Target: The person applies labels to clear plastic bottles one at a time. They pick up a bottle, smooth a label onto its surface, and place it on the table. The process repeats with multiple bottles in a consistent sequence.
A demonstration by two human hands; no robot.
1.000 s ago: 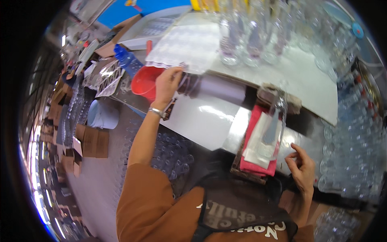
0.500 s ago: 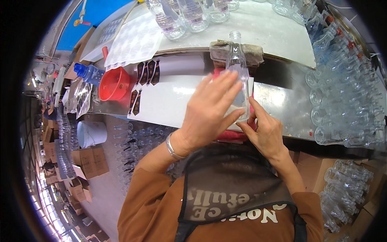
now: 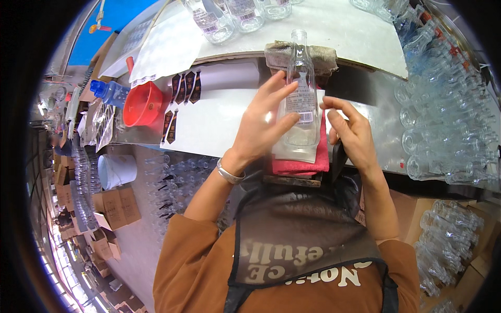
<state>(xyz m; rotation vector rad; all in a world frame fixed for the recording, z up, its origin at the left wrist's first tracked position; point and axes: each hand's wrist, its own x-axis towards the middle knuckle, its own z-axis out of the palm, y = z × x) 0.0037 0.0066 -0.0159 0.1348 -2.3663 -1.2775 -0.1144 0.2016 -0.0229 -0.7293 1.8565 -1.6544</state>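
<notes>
A clear glass bottle (image 3: 298,134) lies in front of me, its neck on a folded cloth (image 3: 275,58) and its base toward me. A printed clear label (image 3: 301,100) shows on its upper side. White paper and a red cloth (image 3: 297,167) are under its body. My left hand (image 3: 263,120) is open along the bottle's left side, fingers spread, the fingertips over or touching the glass. To the right of the bottle, apart from it, my right hand (image 3: 355,133) is curled round a black flat tool (image 3: 339,160), whose upper part the hand hides.
Several labelled bottles (image 3: 222,32) stand at the far side. Rows of bare bottles (image 3: 417,138) lie at the right, with more in a carton (image 3: 443,235) below. Dark tie-shaped labels (image 3: 187,87), a red plastic dipper (image 3: 142,107) and a blue-capped bottle (image 3: 112,94) are on the left.
My left hand has shifted leftward off the bottle's middle, uncovering the printed label. My right hand has left the bottle's base, moved up and right, and now shows the black tool.
</notes>
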